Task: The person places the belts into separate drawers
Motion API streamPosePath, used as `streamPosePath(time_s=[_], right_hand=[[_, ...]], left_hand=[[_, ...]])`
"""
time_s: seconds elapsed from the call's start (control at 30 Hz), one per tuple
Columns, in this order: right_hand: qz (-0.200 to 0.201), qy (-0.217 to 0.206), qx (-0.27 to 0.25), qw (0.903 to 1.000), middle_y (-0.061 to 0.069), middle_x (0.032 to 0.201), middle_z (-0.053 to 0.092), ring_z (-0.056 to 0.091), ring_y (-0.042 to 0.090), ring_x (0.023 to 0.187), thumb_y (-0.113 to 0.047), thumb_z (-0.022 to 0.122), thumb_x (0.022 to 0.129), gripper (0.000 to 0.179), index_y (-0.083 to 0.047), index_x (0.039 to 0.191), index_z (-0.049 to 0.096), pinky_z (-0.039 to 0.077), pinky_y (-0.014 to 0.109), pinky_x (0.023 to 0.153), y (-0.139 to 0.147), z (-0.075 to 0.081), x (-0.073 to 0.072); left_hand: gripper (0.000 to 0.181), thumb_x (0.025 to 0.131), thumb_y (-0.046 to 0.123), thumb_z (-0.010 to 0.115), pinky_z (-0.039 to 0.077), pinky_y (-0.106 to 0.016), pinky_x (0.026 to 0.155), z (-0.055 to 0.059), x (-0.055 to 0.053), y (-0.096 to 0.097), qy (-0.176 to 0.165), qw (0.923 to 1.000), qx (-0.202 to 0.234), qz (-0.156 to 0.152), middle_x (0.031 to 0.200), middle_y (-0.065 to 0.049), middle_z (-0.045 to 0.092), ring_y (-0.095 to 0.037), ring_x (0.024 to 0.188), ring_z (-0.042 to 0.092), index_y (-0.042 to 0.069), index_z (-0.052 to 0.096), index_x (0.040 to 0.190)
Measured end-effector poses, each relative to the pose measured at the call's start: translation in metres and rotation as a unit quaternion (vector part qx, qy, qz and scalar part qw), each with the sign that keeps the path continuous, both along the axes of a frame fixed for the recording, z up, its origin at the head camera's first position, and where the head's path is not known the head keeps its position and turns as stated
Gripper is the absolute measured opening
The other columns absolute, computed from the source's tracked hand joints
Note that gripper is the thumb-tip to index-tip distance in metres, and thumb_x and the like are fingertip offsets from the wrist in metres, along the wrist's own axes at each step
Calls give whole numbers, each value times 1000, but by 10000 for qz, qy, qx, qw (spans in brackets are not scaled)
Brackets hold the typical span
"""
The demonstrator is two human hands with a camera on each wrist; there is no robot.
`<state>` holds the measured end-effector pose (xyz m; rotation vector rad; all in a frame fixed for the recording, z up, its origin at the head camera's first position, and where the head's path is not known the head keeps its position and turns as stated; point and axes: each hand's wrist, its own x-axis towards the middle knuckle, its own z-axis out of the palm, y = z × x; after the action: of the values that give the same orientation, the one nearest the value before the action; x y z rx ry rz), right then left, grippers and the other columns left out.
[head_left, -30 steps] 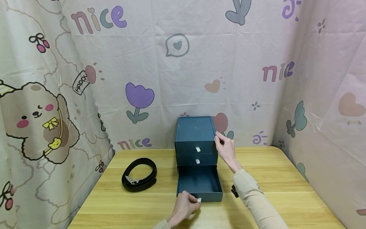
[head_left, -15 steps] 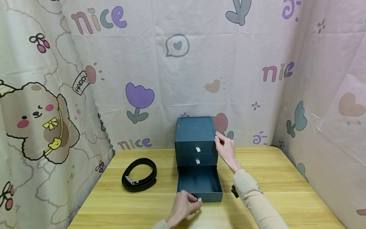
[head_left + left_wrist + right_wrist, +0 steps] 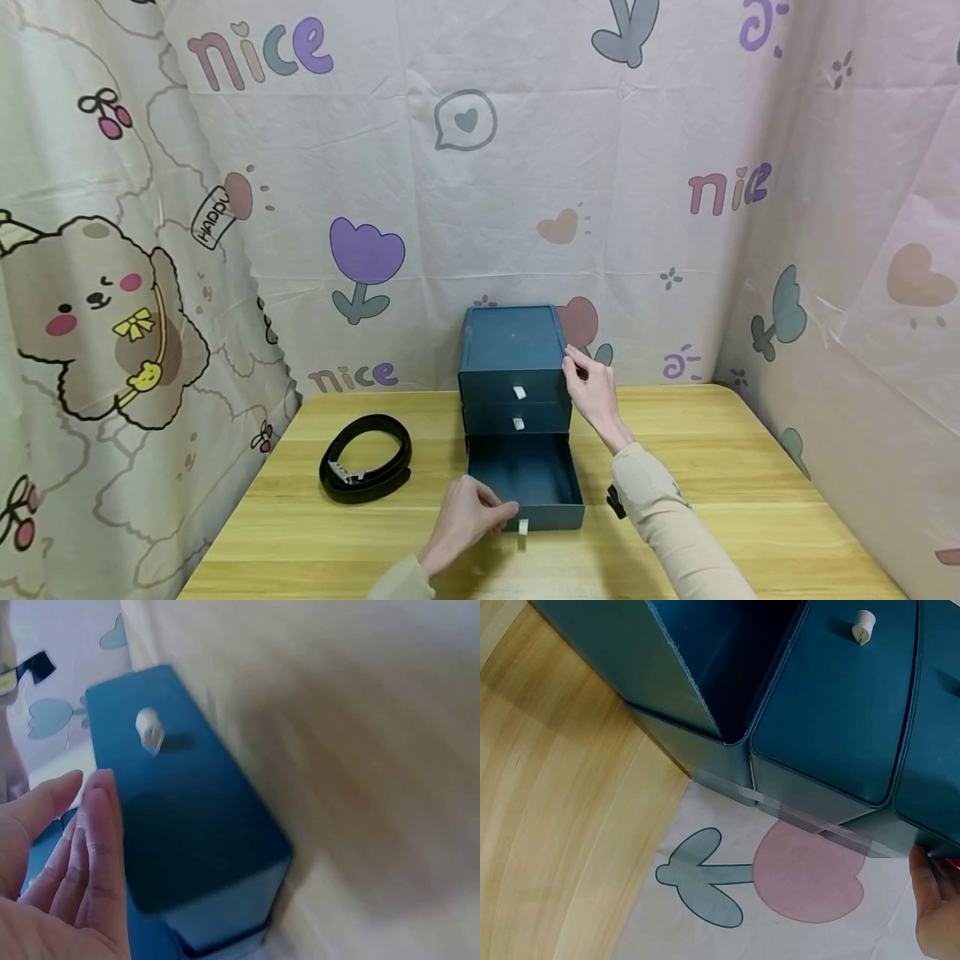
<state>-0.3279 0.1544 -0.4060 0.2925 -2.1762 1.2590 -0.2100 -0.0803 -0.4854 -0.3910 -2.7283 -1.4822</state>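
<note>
A dark blue drawer box with three stacked drawers stands at the middle back of the table. Its bottom drawer is pulled out with nothing inside; the upper two are closed. My left hand is at the left part of that drawer's front, beside the white pull tab. In the left wrist view, its fingers are extended, thumb slightly apart, the tab free of them. My right hand touches the box's upper right side with its fingertips. A coiled black belt lies to the left.
The wooden table carries the box and belt. A printed cloth hangs close behind and on both sides. A small black object shows beside the right sleeve.
My left hand has let go of the bottom drawer's tab and moved a little left and up. The drawer stays pulled out, and my right hand has not moved.
</note>
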Motion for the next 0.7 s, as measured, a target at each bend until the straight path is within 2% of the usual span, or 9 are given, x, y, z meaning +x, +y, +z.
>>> streamPosePath(time_s=[0.17,0.33,0.4,0.53,0.63,0.7], right_hand=[[-8,-21,5,10000,16,135,65,70,33,111,-17,56,102,35,-1,132,66,55,48,92,0,0,0],[3,-36,-16,10000,17,135,65,71,33,109,-17,56,102,35,-1,132,66,56,47,91,-1,1,2],[3,-33,-17,10000,18,136,65,71,33,109,-17,56,103,35,-1,132,65,56,47,91,-1,0,2],[2,-33,-13,10000,17,136,64,70,33,109,-17,55,103,35,-1,133,65,56,47,91,-1,-1,0],[10,-43,-28,10000,16,136,64,70,33,110,-17,55,103,35,-1,133,65,56,47,92,0,-1,0],[13,-40,-32,10000,16,136,64,70,33,111,-17,55,103,35,-1,133,65,56,48,92,0,-1,0]], left_hand=[[29,84,30,81,48,-22,46,10,-14,-20,10,9994,284,191,56,1,68,-12,48,63,5,77,70],[25,82,32,83,45,-20,50,10,-34,-51,605,9971,65,453,60,3,68,-7,53,60,11,75,71],[20,80,31,85,47,-19,55,7,-42,-67,814,9954,-42,496,66,4,68,-3,57,59,14,75,77],[25,80,26,86,50,-22,67,1,-57,-99,842,9959,-83,311,79,2,67,-5,69,58,13,72,97],[35,81,26,85,54,-34,80,-2,-64,-120,792,9966,-193,145,89,-1,66,-14,82,62,12,69,109],[40,82,29,84,53,-44,90,-3,-67,-132,776,9963,-352,88,97,-2,66,-22,92,63,12,67,114]])
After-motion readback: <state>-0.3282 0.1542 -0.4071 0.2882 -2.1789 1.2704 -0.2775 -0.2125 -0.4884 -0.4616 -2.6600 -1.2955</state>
